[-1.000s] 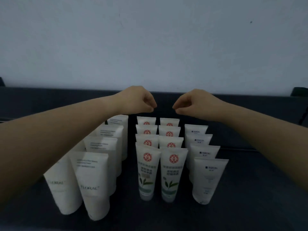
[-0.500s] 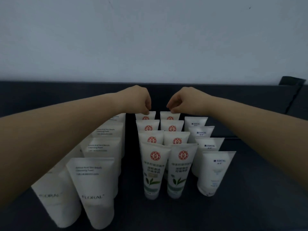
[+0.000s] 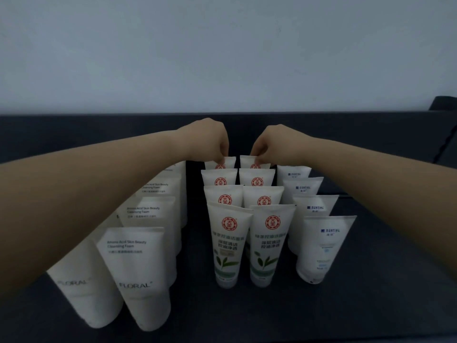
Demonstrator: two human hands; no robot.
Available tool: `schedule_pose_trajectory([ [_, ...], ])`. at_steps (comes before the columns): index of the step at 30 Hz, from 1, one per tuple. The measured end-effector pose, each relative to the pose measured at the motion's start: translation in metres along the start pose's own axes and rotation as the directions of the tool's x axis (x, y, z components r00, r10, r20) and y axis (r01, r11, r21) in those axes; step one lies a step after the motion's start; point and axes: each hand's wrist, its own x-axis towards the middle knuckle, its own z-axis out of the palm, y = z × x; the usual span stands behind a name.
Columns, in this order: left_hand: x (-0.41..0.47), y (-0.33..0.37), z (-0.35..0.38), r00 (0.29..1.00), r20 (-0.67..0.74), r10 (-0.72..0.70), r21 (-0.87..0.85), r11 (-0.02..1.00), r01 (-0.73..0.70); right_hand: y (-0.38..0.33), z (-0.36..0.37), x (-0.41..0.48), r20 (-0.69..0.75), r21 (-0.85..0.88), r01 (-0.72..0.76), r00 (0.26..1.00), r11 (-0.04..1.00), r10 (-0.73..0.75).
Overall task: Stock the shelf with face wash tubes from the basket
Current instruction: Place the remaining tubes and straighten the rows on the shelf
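Several white face wash tubes stand cap-down in rows on the dark shelf (image 3: 371, 305). Two middle rows carry a red round logo and green leaves. My left hand (image 3: 207, 139) pinches the top of the rearmost red-logo tube of the left middle row (image 3: 228, 161). My right hand (image 3: 274, 142) pinches the top of the rearmost red-logo tube of the right middle row (image 3: 247, 160). Both forearms reach over the outer rows. No basket is in view.
On the left stand large FLORAL tubes (image 3: 138, 268), partly hidden by my left arm. A row of blue-print tubes (image 3: 324, 246) stands on the right. A pale wall (image 3: 222, 58) rises behind the shelf. A dark object (image 3: 445, 103) sits at the far right.
Both hands have dropped from above the rows onto the tops of the two rearmost red-logo tubes. The view has moved closer to the shelf.
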Motion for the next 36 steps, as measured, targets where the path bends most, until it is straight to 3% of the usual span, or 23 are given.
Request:
schedule_pose_trajectory([
  [36,-0.0071,0.0052,0.002,0.999,-0.008,-0.04,-0.026,0.999,0.04,0.0063,0.0016,-0.0033,-0.013,0.066,0.026,1.0,0.997,-0.025],
])
